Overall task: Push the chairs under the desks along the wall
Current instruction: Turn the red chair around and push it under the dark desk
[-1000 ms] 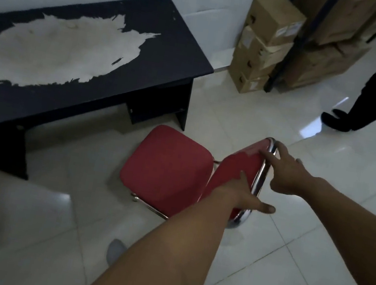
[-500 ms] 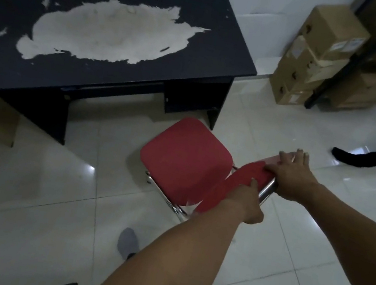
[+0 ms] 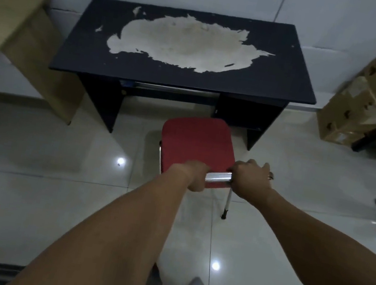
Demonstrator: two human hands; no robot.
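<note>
Now both hands, left hand and right hand, are clenched on the chrome top bar of the red chair at frame centre. Its seat is just before the black table, seemingly not yet under; pushing forward remains.

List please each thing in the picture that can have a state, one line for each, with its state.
red chair: upright, in front of the desk, not yet under it
left hand: closed on the chair's chrome back rail
right hand: closed on the same rail
black desk: against the wall, top badly peeled
cardboard boxes: stacked, closed
</note>
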